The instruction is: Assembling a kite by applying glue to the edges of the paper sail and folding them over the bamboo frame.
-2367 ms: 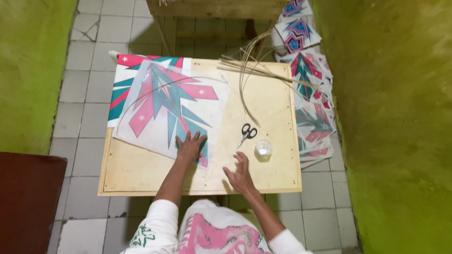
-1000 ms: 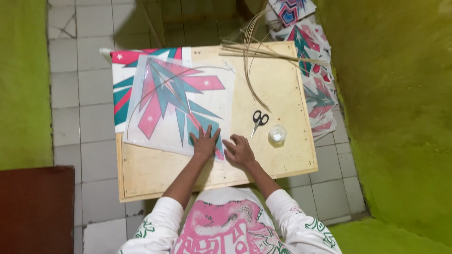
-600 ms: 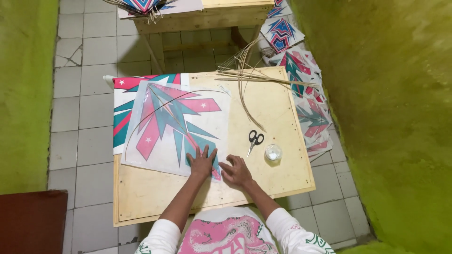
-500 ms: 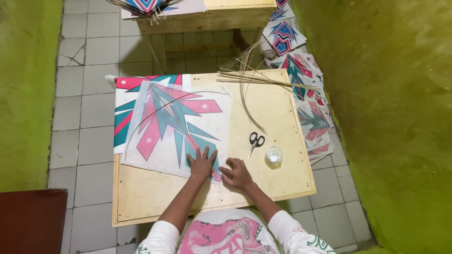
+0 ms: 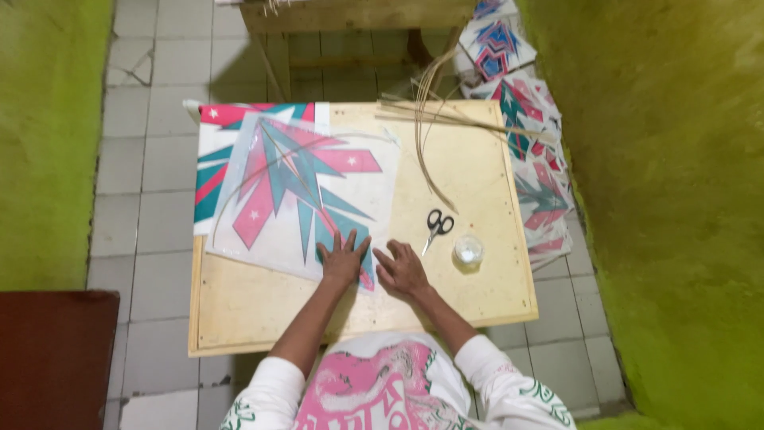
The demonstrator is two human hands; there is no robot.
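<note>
- On the low wooden work board (image 5: pixel 477 171), I see a printed kite sheet (image 5: pixel 294 191) lying flat, its pink and teal star pattern facing up, with a thin curved stick (image 5: pixel 263 163) bowed across it.
- My left hand (image 5: pixel 344 259) lies palm down on the sheet's near corner, fingers spread and flat, pinching nothing. I judge that it pins the thin paper so that it cannot slide or curl.
- My right hand (image 5: pixel 403 269) rests just beside it, also open and flat, at the very edge of the sheet where paper meets board. The two hands together look placed to smooth that corner down.
- Under the top sheet, a second printed sheet (image 5: pixel 208 171) shows at the left edge, so the pieces seem stacked for easy picking.
- Black-handled scissors (image 5: pixel 435 227) and a small clear round container (image 5: pixel 468 251) sit near the right hand, apart from the paper yet within reach.
- Loose thin sticks (image 5: pixel 446 119) lie along the far edge of the board, clear of the working area.
- Finished printed kites (image 5: pixel 537 167) lean in a pile on the tiled floor (image 5: pixel 143 143) beside the green wall (image 5: pixel 676 199), out of the way.
</note>
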